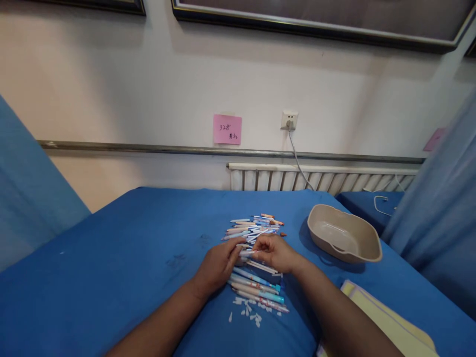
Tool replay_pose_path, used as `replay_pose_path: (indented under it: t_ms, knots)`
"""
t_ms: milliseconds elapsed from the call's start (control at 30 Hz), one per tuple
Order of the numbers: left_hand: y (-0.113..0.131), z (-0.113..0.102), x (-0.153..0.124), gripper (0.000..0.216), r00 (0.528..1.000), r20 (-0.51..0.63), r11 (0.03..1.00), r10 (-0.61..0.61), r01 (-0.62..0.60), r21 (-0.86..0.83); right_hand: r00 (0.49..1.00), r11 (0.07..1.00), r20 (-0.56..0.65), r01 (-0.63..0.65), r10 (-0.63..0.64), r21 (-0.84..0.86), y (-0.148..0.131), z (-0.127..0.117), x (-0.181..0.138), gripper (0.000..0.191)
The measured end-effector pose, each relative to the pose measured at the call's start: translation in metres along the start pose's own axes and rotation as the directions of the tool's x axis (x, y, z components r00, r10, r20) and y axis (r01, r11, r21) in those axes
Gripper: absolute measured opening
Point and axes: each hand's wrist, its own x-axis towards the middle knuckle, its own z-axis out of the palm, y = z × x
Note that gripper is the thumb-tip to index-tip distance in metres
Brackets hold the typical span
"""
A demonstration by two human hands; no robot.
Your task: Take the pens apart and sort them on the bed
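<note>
**Left hand (218, 264) and right hand (274, 252) meet amid the pens (253, 288), left of the tan basin (344, 234)**

Nearest, in front of the basin and a little right, lies a yellow cloth (388, 320) with a pale lilac edge. Small white pieces (257, 318) are scattered on the blue-covered worktop (111, 263), nearer than the basin and to its left. Just beyond them, pens in beige, blue and teal lie side by side. Next come the hands, left of the basin: the right pinches one end of a slim pale piece (247, 253), while the left curls its fingers by the other end — whether they grip it, I cannot tell. Past the hands, also left of the basin, more pens and slim sticks lie crowded together. Beyond the basin stand a white radiator (282, 178) and a wall rail (167, 148); higher up, left of it, are a plugged socket (289, 120) and a pink note (227, 130).
</note>
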Motion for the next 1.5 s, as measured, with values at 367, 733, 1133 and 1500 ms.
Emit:
replay_pose_path:
  t_ms: [367, 733, 1133, 1500]
  knots:
    - [0.001, 0.004, -0.002, 0.032, 0.997, -0.021, 0.997, 0.074, -0.074, -0.007, 0.998, 0.988, -0.009, 0.064, -0.066, -0.140, 0.004, 0.000, -0.001, 0.003]
    - [-0.022, 0.007, 0.002, 0.033, 0.992, -0.097, 0.988, -0.085, 0.096, 0.119, 0.993, 0.944, -0.033, -0.116, 0.111, -0.309, 0.022, -0.020, -0.005, 0.012]
    - [-0.014, 0.023, 0.000, 0.034, 0.998, -0.056, 0.993, 0.003, -0.010, -0.114, 0.981, 0.952, 0.143, -0.087, 0.133, -0.294, 0.014, -0.010, -0.005, 0.008]
    - [-0.013, 0.007, -0.001, 0.032, 0.988, 0.112, 0.994, 0.104, -0.099, -0.053, 0.954, 0.899, 0.141, -0.191, 0.265, -0.394, 0.026, -0.025, -0.010, 0.016]
